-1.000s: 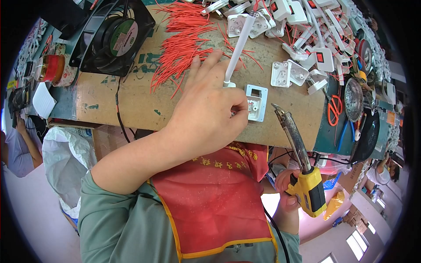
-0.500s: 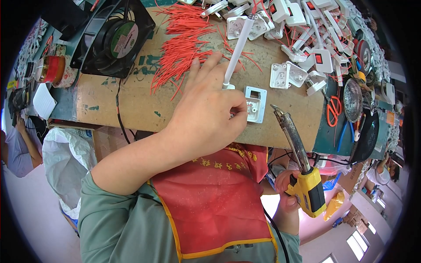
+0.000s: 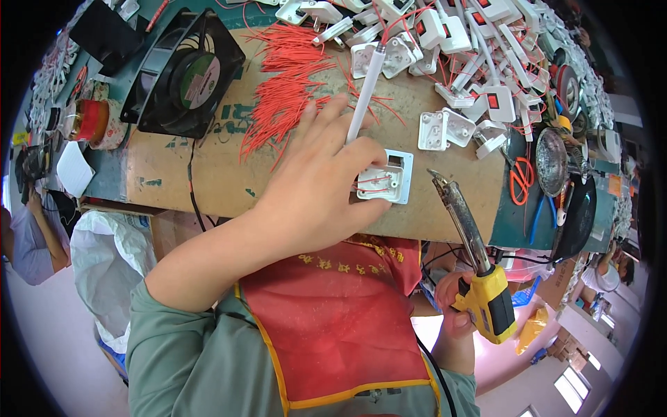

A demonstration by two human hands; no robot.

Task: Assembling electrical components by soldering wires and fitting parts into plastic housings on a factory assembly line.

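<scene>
Centrally, near the front edge of a cardboard-covered bench (image 3: 174,174): a small white square switch housing (image 3: 384,178), open face up, thin red wires showing inside. Pinned at its left side by the left hand (image 3: 316,187), thumb and curled fingers pressed together on the housing's near-left corner. Held in the same hand: a white tube-like cable (image 3: 365,94), long axis running up and slightly right, away from the body.

Just right of the housing, apart from it: the metal tip of a yellow-handled soldering iron (image 3: 462,229). Long axis slanting from lower right to upper left, tip aimed toward the housing's right edge. Gripped low at the bench front by the right hand (image 3: 455,309), fingers wrapped tight around the yellow and black handle. Left hand on the housing; right hand well below and to the right, only the iron's tip near.

Beyond the housing: a loose spray of cut red wire pieces (image 3: 281,97), a heap of white switch plates and plugs (image 3: 458,42) at upper right. Upper left: a black square fan (image 3: 184,73). Far right: orange-handled scissors (image 3: 521,184) and a round metal dish (image 3: 552,160). Below the bench: a red apron (image 3: 333,320) over a green sleeve. At the left edge, another person's arm (image 3: 31,229), and a white plastic bag (image 3: 108,264).
</scene>
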